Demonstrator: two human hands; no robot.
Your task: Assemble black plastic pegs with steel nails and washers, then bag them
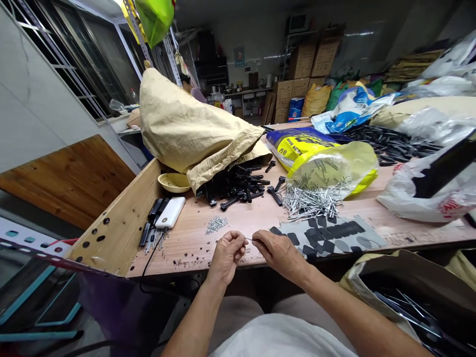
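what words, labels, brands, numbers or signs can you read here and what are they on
Nothing reads with certainty.
Yellow bag: dark characters, too small.
White plastic bag: red print, creased, blurred.
Cardboard boxes: printing too faint.
Wall poster: too small.

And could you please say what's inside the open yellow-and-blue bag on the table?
Metal pins show inside the bag and spill from its mouth; whatever lies deeper is covered.

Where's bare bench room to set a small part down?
Main bare patch of tabletop: between the small metal pieces and the metal pins, in front of the black parts. Smaller one: between the white device and those pieces. Crowded: right of the right hand, black pads and pins.
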